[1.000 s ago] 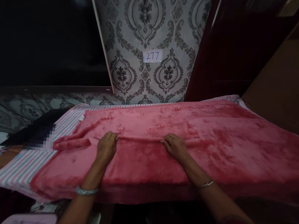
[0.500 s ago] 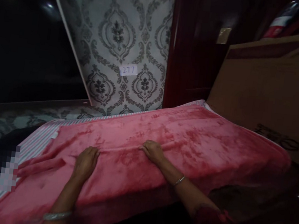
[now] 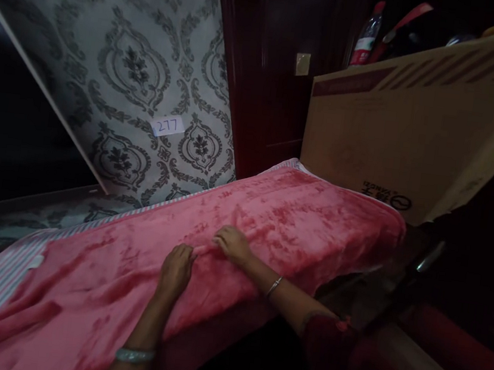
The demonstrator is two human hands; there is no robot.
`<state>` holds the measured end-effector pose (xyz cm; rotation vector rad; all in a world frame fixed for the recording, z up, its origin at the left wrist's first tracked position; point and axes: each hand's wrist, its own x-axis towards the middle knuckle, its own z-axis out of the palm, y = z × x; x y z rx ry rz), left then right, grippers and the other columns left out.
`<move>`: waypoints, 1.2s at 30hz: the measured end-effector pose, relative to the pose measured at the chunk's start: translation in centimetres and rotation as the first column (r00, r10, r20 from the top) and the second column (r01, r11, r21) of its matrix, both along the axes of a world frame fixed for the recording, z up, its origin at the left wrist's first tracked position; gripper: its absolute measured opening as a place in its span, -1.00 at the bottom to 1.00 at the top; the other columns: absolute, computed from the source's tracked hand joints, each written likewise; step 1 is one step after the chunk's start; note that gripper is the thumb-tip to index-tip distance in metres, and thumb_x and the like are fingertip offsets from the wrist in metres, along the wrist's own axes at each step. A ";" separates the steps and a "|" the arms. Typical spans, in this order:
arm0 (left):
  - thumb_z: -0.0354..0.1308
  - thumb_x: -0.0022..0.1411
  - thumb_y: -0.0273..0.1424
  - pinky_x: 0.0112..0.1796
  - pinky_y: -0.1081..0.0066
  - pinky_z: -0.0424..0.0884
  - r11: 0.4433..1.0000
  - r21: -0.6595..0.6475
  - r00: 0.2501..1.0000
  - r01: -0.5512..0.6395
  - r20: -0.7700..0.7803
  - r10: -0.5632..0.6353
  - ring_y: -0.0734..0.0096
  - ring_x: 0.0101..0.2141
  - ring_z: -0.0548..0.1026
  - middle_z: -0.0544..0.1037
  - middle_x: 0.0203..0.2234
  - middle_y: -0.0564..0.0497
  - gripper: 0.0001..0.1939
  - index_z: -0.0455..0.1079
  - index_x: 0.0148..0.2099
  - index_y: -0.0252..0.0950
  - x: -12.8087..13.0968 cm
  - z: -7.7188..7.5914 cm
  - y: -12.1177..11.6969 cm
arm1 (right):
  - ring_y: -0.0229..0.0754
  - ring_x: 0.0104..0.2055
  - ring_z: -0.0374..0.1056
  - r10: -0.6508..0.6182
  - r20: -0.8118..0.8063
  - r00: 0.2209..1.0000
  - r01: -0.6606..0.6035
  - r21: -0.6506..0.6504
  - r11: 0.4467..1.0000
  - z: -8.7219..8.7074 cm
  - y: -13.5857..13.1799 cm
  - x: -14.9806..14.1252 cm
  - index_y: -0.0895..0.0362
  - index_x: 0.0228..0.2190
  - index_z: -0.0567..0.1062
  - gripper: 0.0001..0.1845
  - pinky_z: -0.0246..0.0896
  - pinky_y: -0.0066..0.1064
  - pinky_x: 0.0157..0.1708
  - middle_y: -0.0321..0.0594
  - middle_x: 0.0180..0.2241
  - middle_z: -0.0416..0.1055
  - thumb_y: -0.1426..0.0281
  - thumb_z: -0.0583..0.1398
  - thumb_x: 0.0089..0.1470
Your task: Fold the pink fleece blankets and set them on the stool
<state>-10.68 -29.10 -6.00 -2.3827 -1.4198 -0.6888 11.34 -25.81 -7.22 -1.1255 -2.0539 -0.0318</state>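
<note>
While the pink blanket (image 3: 316, 211) lay spread across the middle of the scene, running from the near left to the far right, I had both hands on its top surface. My left hand (image 3: 176, 270) was curled inward, its fingers drawn together on a raised fold (image 3: 203, 252) of the plush. My right hand (image 3: 232, 244), just beyond and to the right, was bent over the other end of that fold, its fingers likewise closed on the cloth; I could not tell exactly where either thumb sat. Only a short stretch of the fold showed between them. A pale green bangle (image 3: 135, 355) circled my left wrist and a thin silver bracelet (image 3: 275, 286) my right. Under the blanket, a striped sheet (image 3: 3, 284) showed at the left end and along the far edge, near a small white tag (image 3: 36, 262). Past the far edge rose the patterned wallpaper (image 3: 137, 69) with a paper slip (image 3: 168, 125) reading 277. At the far right stood a large cardboard box (image 3: 380, 129), a red-capped bottle (image 3: 366, 37) visible above its rim.
</note>
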 end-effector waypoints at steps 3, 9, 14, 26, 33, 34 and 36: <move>-0.13 0.41 -0.35 -0.26 0.28 0.39 0.997 0.079 0.999 0.006 0.043 -0.010 0.23 -0.33 0.43 0.48 -0.41 -0.09 -0.70 0.39 -0.29 -0.25 -0.8 -0.5 0.0 | -0.14 -0.13 0.33 -0.077 -0.051 0.996 0.078 0.009 0.997 0.0 0.2 5.4 0.14 -0.25 0.54 -0.75 0.17 -0.27 -0.04 -0.12 -0.23 0.49 0.38 0.06 0.32; -0.10 0.40 -0.36 -0.27 0.31 0.33 0.977 0.213 0.991 0.003 0.127 -0.030 0.23 -0.33 0.40 0.45 -0.42 -0.05 -0.76 0.35 -0.28 -0.23 -0.4 -0.6 -0.6 | -0.02 0.01 0.30 -0.097 0.025 0.995 0.098 -0.037 0.994 -1.1 -0.5 14.4 0.12 -0.06 0.53 -0.70 0.13 -0.11 0.07 -0.05 -0.04 0.47 0.32 0.20 0.19; -0.10 0.42 -0.35 -0.30 0.32 0.29 0.960 0.280 0.991 0.012 0.122 -0.047 0.23 -0.34 0.38 0.42 -0.43 -0.04 -0.75 0.34 -0.27 -0.24 -0.1 -0.2 -1.1 | -0.01 0.08 0.27 -0.114 0.161 0.980 0.127 -0.071 0.989 -2.1 -0.5 14.6 0.06 -0.02 0.54 -0.68 0.13 -0.10 0.08 -0.07 0.02 0.45 0.39 0.21 0.18; -0.09 0.41 -0.38 -0.28 0.28 0.27 0.989 0.138 0.998 -0.060 -0.010 0.062 0.19 -0.33 0.38 0.44 -0.43 -0.07 -0.73 0.36 -0.31 -0.23 -0.1 -0.5 -1.0 | -0.08 -0.21 0.32 -0.264 0.068 0.962 0.262 0.031 0.965 -0.8 0.7 14.2 0.17 -0.28 0.44 -0.78 0.17 -0.29 -0.15 -0.06 -0.29 0.46 0.56 0.01 0.22; -0.06 0.38 -0.41 -0.27 0.31 0.29 0.995 0.004 0.995 -0.096 0.003 0.096 0.21 -0.29 0.43 0.47 -0.40 -0.06 -0.79 0.36 -0.29 -0.23 -0.1 -0.3 -0.9 | -0.09 -0.27 0.31 -0.251 0.100 0.963 0.252 0.000 0.968 0.3 1.5 14.2 0.12 -0.36 0.41 -0.80 0.15 -0.33 -0.22 -0.10 -0.35 0.44 0.53 0.02 0.22; -0.07 0.39 -0.40 -0.27 0.31 0.29 0.995 0.015 0.995 -0.096 0.014 0.095 0.22 -0.29 0.43 0.46 -0.40 -0.06 -0.78 0.36 -0.29 -0.23 -0.2 -0.2 -0.8 | -0.09 -0.28 0.31 -0.246 0.108 0.963 0.248 -0.006 0.969 0.7 1.7 14.0 0.12 -0.36 0.41 -0.80 0.15 -0.34 -0.24 -0.11 -0.36 0.44 0.54 0.02 0.21; -0.09 0.40 -0.39 -0.27 0.31 0.30 0.993 0.061 0.995 -0.099 0.036 0.097 0.22 -0.29 0.43 0.46 -0.39 -0.07 -0.76 0.36 -0.28 -0.23 -0.4 0.3 -0.8 | -0.10 -0.28 0.31 -0.236 0.119 0.965 0.239 -0.012 0.971 1.8 2.2 13.8 0.12 -0.35 0.41 -0.79 0.15 -0.35 -0.24 -0.11 -0.34 0.44 0.55 0.01 0.21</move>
